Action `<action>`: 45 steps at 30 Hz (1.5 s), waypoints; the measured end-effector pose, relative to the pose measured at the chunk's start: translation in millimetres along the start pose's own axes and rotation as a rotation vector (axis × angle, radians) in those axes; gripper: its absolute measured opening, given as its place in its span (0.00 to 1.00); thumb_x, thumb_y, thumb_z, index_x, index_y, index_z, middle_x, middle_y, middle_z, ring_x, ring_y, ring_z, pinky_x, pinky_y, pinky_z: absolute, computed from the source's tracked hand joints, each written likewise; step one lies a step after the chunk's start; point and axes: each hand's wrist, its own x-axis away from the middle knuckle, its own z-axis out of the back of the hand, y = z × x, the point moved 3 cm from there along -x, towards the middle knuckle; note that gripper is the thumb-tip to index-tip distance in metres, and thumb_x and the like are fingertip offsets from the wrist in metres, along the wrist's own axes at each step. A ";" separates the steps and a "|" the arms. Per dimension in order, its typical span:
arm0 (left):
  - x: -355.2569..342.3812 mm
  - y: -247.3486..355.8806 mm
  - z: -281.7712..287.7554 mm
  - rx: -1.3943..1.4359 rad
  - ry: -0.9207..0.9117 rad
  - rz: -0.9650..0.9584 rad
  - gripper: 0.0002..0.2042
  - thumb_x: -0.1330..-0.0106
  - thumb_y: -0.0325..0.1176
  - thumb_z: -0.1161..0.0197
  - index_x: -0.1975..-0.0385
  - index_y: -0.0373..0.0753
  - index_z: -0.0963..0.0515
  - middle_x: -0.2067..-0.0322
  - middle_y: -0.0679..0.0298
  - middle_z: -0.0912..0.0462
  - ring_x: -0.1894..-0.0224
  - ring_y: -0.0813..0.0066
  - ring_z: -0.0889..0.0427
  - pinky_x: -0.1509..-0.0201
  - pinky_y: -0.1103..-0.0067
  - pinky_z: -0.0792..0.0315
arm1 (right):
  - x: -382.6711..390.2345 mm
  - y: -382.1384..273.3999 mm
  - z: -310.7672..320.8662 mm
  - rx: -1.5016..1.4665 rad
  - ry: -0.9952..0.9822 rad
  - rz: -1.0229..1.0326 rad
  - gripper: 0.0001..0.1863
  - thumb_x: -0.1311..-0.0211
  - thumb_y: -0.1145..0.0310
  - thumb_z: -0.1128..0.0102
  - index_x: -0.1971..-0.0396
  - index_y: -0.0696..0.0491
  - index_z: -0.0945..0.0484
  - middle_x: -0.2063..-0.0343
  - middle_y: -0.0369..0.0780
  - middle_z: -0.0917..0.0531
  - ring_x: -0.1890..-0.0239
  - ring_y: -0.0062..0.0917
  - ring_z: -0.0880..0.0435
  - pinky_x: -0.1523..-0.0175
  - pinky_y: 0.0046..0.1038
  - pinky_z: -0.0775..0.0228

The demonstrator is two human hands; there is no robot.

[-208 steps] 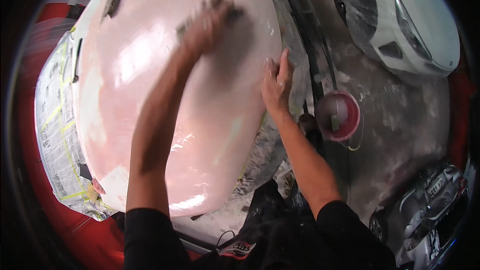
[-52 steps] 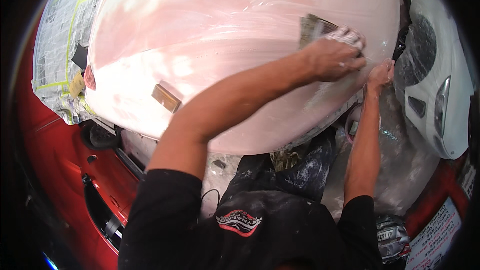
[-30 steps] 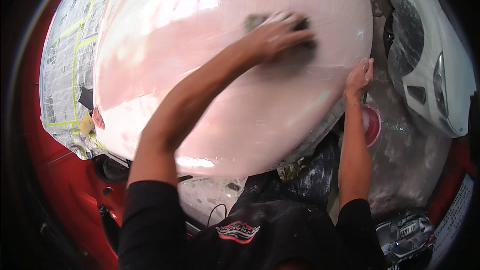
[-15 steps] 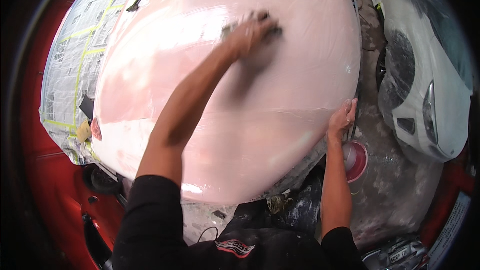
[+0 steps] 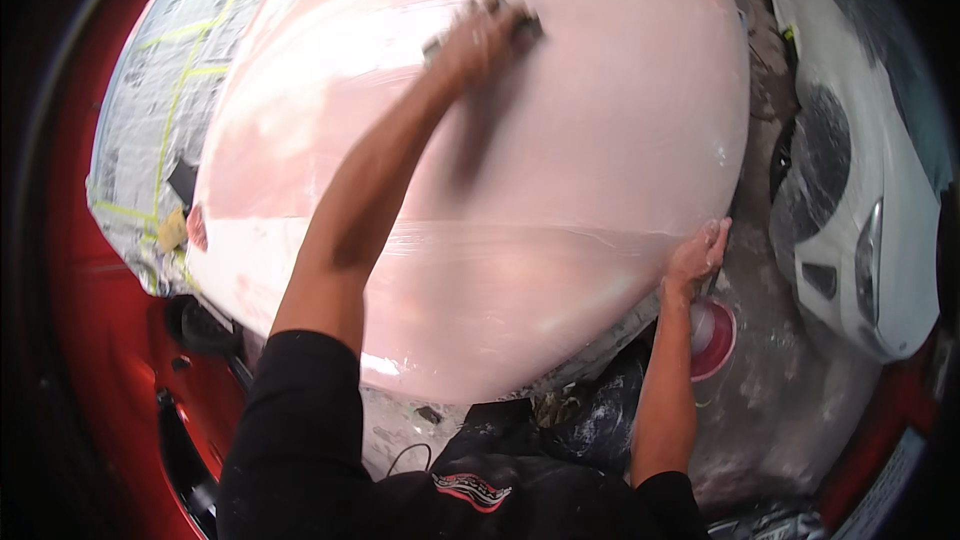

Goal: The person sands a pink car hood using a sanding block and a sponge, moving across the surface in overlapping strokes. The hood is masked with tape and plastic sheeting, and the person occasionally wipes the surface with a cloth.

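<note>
A large car hood (image 5: 610, 130), pale pink and white with a wet sheen, spreads out in front of me. On its far middle part my left hand (image 5: 484, 40) is closed over a dark sanding block (image 5: 530, 28), pressed flat to the surface. The block shows at both sides of the hand; blur hides its detail. My right hand (image 5: 697, 256) rests on the hood's right edge, wet and whitish at the fingertips. It holds no tool, and its fingers lie stretched along the rim.
Left of the hood, plastic sheeting (image 5: 160, 120) with yellow tape covers the windshield. A pink bucket (image 5: 715, 342) stands on the floor below my right wrist. A white car (image 5: 860, 190) is close by on the right, a red car (image 5: 85, 340) at the left.
My left hand has slid a little up and to the left with the block. The view has shifted slightly; my right hand stays on the hood's edge.
</note>
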 end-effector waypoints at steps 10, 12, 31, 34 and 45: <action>-3.4 -60.7 32.2 -0.077 0.096 -0.031 0.20 0.28 0.48 0.40 0.42 0.45 0.22 0.41 0.47 0.21 0.42 0.40 0.23 0.40 0.54 0.25 | -3.8 2.8 -2.2 -0.159 0.001 -0.024 0.28 0.19 0.62 0.61 0.29 0.67 0.38 0.29 0.57 0.34 0.28 0.46 0.32 0.24 0.34 0.42; -22.2 -81.6 38.0 -0.175 0.165 0.149 0.20 0.27 0.49 0.41 0.44 0.43 0.21 0.48 0.51 0.17 0.45 0.41 0.22 0.41 0.52 0.26 | 5.2 8.6 -5.5 -0.136 -0.037 0.014 0.28 0.18 0.62 0.61 0.29 0.68 0.39 0.29 0.57 0.34 0.27 0.45 0.32 0.24 0.34 0.42; -17.2 -72.4 32.9 0.109 0.172 0.340 0.19 0.28 0.40 0.42 0.44 0.34 0.22 0.48 0.44 0.18 0.44 0.45 0.21 0.37 0.56 0.29 | -5.1 0.4 -5.1 -0.140 -0.018 -0.036 0.30 0.19 0.60 0.60 0.31 0.70 0.37 0.29 0.60 0.36 0.28 0.48 0.32 0.25 0.37 0.41; 3.5 26.5 -23.9 0.100 0.383 0.114 0.19 0.30 0.36 0.44 0.43 0.34 0.25 0.52 0.41 0.17 0.50 0.44 0.16 0.42 0.54 0.24 | -29.8 34.8 3.1 0.070 0.034 0.088 0.31 0.21 0.57 0.59 0.32 0.68 0.34 0.33 0.63 0.32 0.32 0.51 0.29 0.27 0.39 0.39; 131.0 -0.5 26.5 0.330 0.034 0.365 0.42 0.24 0.62 0.57 0.23 0.32 0.49 0.24 0.40 0.49 0.22 0.45 0.50 0.20 0.58 0.53 | 28.6 -192.5 -65.5 0.214 -0.389 0.605 0.35 0.26 0.51 0.45 0.29 0.60 0.34 0.43 0.62 0.25 0.39 0.53 0.26 0.35 0.48 0.33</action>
